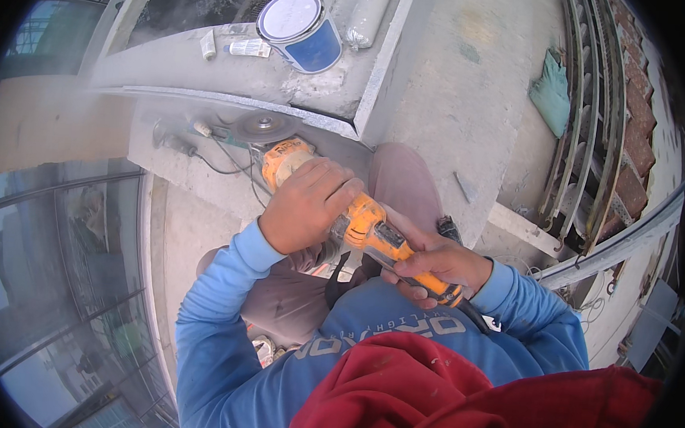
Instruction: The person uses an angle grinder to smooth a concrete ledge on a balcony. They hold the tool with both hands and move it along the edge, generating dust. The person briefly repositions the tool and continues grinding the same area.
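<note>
Both my hands are closed around a yellow-orange angle grinder (367,223). My left hand (312,204) wraps over its front part near the head, and my right hand (441,267) grips the rear handle, where a black cord comes out. At the far end the round disc (265,126) lies beside the edge of a pale stone slab (232,99). Whether the disc touches the slab I cannot tell. Whitish dust hangs to the left along that edge. My legs are bent beneath the tool.
A blue-and-white bucket (312,49) with a lid stands on the ledge, near a white tube (249,47). Cables and a plug (177,143) lie left of the disc. Long metal bars (588,111) and a green bag (552,93) are at the right; glass panes (65,260) line the left.
</note>
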